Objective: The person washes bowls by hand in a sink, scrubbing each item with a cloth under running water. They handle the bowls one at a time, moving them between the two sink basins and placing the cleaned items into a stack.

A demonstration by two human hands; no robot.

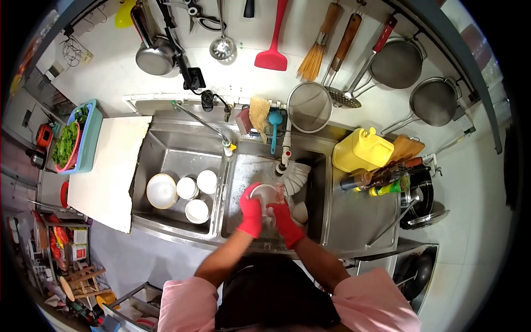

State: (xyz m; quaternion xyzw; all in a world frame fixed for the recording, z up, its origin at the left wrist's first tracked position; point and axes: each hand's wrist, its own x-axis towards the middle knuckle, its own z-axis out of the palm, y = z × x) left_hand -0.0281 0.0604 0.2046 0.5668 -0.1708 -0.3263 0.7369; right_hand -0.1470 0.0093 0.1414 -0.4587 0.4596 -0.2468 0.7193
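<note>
Red rubber gloves cover both my hands, which are over the right sink basin (228, 216). My left hand (250, 214) grips the left side of a white bowl (263, 193), which is tilted under the tap (283, 166). At the bowl's right side, my right hand (284, 222) has its fingers closed. A pinkish, crumpled-looking thing (280, 192) shows at its fingertips, too blurred to name. Behind the hands, several white dishes (296, 178) lean in an overlapping row. Another white bowl (300, 212) sits to the right, partly hidden by my right hand.
The left basin (191, 146) holds several white bowls (197, 211) and a larger brown-rimmed one (162, 191). A yellow jug (362, 150) and bottles (381, 180) stand on the right counter. Strainers (310, 107) and utensils hang above. A white board (108, 171) lies left.
</note>
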